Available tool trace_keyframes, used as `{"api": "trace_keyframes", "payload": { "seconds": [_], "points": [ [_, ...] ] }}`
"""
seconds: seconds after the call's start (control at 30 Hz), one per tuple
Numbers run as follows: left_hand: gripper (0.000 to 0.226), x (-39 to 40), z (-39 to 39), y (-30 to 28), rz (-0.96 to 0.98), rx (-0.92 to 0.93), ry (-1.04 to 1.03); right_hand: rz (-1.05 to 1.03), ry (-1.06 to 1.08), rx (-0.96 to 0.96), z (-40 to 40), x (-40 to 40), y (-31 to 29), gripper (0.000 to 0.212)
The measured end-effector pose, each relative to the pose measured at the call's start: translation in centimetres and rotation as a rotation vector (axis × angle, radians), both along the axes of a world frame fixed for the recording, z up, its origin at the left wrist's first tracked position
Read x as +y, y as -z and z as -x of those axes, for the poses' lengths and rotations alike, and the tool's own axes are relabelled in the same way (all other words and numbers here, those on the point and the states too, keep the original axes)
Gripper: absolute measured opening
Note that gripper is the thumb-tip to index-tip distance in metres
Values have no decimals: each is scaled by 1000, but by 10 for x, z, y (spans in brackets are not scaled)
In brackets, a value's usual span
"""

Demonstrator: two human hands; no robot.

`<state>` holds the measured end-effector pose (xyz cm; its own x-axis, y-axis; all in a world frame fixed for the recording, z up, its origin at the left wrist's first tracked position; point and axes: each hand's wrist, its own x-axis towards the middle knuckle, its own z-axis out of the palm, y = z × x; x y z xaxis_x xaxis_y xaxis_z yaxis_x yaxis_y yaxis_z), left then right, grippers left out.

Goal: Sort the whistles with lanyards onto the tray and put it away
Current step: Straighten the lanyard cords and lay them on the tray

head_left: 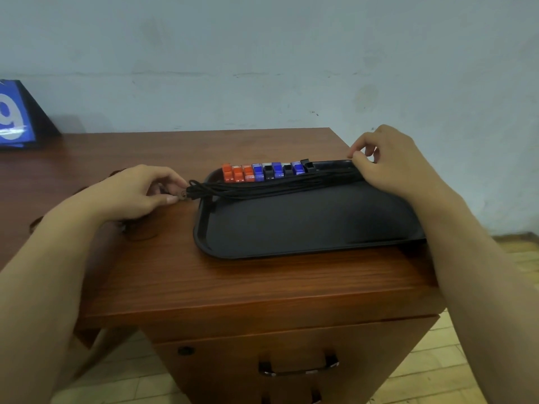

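Note:
A black tray (291, 228) lies on the right half of a wooden desk (204, 275). Along its far rim stands a row of several whistles (262, 172), orange at the left, then blue and black. Their black lanyards (277, 186) run as one bundle across the tray below the row. My left hand (137, 193) pinches the bundle's left end just off the tray's left edge. My right hand (388, 161) rests on the tray's far right corner, its fingers curled over the bundle's right end.
A blue score card with a white digit (14, 118) stands at the desk's far left. A drawer with a metal handle (297, 367) sits under the desktop. A pale wall is behind, tiled floor to the right.

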<state>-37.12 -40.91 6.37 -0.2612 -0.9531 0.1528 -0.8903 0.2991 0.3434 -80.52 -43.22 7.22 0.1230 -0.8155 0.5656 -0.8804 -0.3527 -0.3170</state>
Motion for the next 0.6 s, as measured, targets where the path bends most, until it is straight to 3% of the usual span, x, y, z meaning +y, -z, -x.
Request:
{"api": "trace_keyframes", "payload": {
  "seconds": [0.2, 0.3, 0.47, 0.6],
  "points": [
    [5, -2, 1, 0, 48, -82, -158, 5, -17, -19, -1, 0, -1, 15],
    [4, -3, 4, 0, 104, -94, -219, 5, -20, -21, -1, 2, -1, 15],
    [4, 1, 5, -6, 242, 110, -228, 10, -29, -40, -3, 4, -2, 16],
    [2, 5, 15, -7, 352, 136, -150, 10, -37, -35, -5, 3, -2, 16]
  ]
}}
